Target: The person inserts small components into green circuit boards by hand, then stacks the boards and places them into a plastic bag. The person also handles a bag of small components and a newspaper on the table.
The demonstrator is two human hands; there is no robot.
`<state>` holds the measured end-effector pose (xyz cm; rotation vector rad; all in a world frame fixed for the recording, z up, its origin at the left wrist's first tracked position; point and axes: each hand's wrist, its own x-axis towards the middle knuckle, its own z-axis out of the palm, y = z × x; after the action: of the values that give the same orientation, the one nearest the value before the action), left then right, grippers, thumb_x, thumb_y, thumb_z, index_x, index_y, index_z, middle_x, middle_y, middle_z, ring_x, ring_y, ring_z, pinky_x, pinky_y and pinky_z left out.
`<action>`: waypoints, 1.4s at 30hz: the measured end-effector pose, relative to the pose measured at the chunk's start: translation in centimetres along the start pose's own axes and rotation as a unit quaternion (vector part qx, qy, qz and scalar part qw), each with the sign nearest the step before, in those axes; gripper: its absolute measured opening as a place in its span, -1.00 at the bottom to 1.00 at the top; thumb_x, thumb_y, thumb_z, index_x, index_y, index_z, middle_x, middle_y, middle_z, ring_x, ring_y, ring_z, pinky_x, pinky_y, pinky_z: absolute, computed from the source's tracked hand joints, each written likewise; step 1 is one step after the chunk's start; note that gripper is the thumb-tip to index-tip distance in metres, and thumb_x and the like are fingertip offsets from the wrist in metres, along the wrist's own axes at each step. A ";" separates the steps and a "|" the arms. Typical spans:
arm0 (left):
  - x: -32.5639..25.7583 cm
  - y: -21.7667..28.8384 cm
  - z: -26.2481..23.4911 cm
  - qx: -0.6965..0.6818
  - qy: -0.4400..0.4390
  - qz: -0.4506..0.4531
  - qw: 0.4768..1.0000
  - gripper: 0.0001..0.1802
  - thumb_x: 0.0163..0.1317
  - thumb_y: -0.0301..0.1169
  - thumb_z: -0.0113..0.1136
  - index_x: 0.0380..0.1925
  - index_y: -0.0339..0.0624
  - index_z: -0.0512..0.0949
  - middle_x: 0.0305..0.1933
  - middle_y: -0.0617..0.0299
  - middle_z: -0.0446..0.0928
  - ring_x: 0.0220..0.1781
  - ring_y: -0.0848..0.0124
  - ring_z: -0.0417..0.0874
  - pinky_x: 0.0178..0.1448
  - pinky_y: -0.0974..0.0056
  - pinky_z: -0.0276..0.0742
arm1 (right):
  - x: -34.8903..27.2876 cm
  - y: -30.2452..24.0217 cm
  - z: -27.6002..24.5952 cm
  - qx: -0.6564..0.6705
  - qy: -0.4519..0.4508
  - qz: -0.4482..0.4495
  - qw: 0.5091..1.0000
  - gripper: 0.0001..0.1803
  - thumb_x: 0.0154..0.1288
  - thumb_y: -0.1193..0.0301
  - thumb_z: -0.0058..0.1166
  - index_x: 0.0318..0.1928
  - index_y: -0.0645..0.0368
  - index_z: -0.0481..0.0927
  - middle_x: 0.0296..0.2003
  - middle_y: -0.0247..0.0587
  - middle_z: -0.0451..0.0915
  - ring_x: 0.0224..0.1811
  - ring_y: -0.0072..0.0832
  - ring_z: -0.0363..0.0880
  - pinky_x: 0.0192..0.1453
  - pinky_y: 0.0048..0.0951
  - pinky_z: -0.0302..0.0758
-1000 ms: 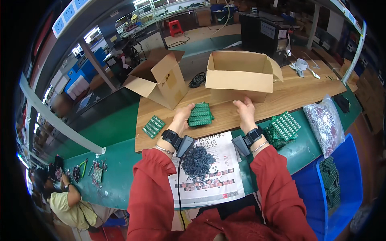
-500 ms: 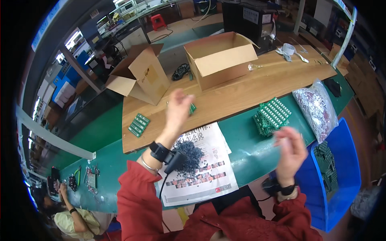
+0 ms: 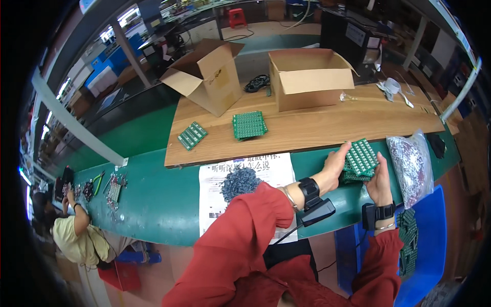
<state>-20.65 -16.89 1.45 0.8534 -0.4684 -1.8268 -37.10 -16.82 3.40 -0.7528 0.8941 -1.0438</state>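
Note:
Both my hands are on a stack of green circuit boards [image 3: 361, 159] lying on the green bench at the right. My left hand [image 3: 335, 164] presses the stack's left side, fingers spread along it. My right hand [image 3: 379, 185] grips its right, near edge. Each wrist carries a black strapped device. Another green board stack [image 3: 249, 125] and a smaller green board [image 3: 192, 135] lie on the wooden board [image 3: 317, 130] farther back. A heap of small dark parts [image 3: 240, 181] sits on a printed paper sheet [image 3: 217, 189] to the left of my hands.
Two open cardboard boxes [image 3: 310, 77] [image 3: 209, 74] stand at the back of the wooden board. A clear bag of small parts [image 3: 411, 166] lies right of the stack. A blue bin [image 3: 429, 245] holds more green boards. Another person [image 3: 76, 230] sits at the far left.
My hands left the far board stack, swung apart, and have come together on the stack of green boards at the right. The view has shifted with my head.

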 end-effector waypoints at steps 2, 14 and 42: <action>0.6 -0.2 -1.0 -0.004 0.053 0.011 0.999 -0.22 0.15 0.11 0.08 0.14 -0.34 0.27 0.14 0.03 0.39 0.16 0.28 0.43 0.21 0.24 0.32 | -0.4 0.7 1.9 0.029 -0.026 -0.006 0.999 -0.53 0.37 0.03 -0.14 0.04 0.12 0.45 -0.04 -0.31 0.55 0.02 -0.47 0.49 0.15 -0.32 0.34; -4.1 12.4 -2.9 -0.108 0.084 0.057 0.989 -0.51 0.33 0.05 -0.19 -0.25 -0.14 0.51 -0.27 0.19 0.60 -0.24 0.28 0.65 -0.09 0.12 0.57 | 5.6 0.1 12.2 -0.022 -0.090 0.004 0.996 -0.54 0.36 0.00 -0.11 0.02 0.09 0.48 -0.07 -0.33 0.54 -0.04 -0.48 0.50 0.09 -0.37 0.39; -18.2 23.2 -27.5 0.753 0.401 0.082 0.515 0.08 -0.17 -0.09 0.44 0.32 -0.27 0.10 0.30 -0.22 0.22 0.40 -0.01 0.16 0.45 0.07 0.01 | 0.1 2.3 13.4 -0.276 -0.115 -0.203 0.932 -0.64 0.29 0.39 0.07 0.04 0.34 0.51 -0.06 -0.23 0.55 -0.01 -0.57 0.45 0.11 -0.54 0.34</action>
<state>18.51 -7.77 4.39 2.4768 -1.4342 -0.1752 -24.21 -14.75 7.38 -1.5550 0.8517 -1.0372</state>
